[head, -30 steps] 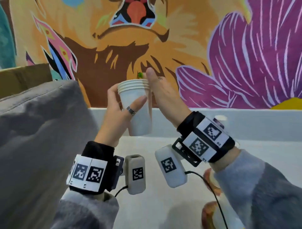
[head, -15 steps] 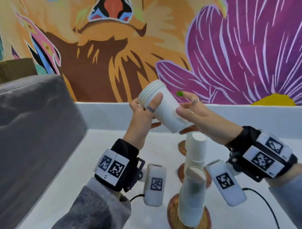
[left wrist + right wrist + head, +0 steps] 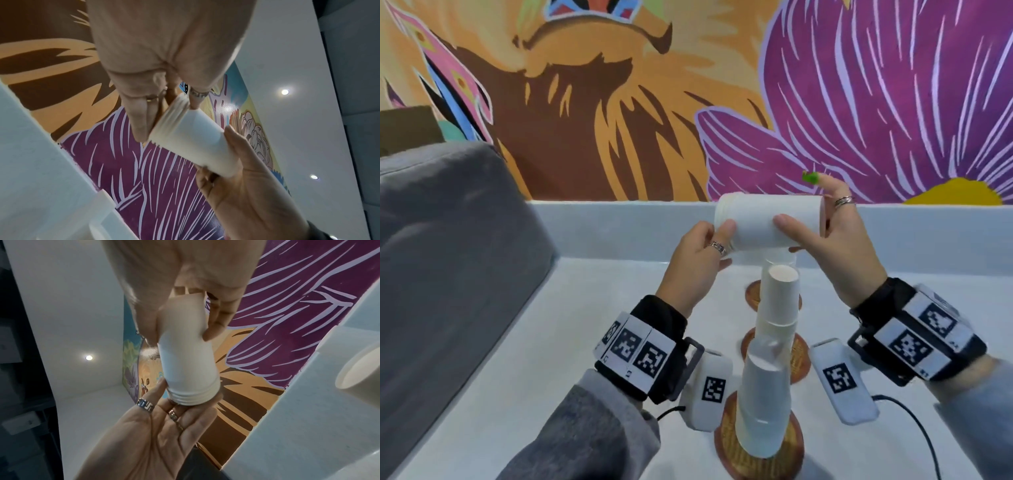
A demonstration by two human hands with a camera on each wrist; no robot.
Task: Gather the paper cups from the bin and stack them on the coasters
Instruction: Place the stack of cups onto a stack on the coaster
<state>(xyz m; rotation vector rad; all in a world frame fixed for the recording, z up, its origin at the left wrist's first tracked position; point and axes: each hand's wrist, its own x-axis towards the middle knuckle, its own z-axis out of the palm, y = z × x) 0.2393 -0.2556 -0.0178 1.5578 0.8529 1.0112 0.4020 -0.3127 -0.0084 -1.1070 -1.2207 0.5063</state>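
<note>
A nested stack of white paper cups (image 3: 763, 224) lies level in the air, rims to the left. My left hand (image 3: 717, 245) pinches the rim end, and its fingers (image 3: 141, 120) show against the rims (image 3: 172, 116). My right hand (image 3: 825, 236) grips the base end, thumb in front. The same cups (image 3: 187, 356) run from my right hand down to my left hand (image 3: 156, 423). Below them, upturned cup stacks stand on round woven coasters: a near stack (image 3: 763, 407) on its coaster (image 3: 729, 445), a middle stack (image 3: 779, 305), and a far coaster (image 3: 753, 296).
A large grey fabric bin (image 3: 448, 246) fills the left side. The white table (image 3: 524, 370) ends at a low white ledge (image 3: 619, 226) below the painted wall. A cable (image 3: 924, 435) trails from my right wrist.
The cups were upright by the bin, then tilted, and now lie level above the coaster stacks. Both hands moved right with them; my right hand has taken hold of the base end.
</note>
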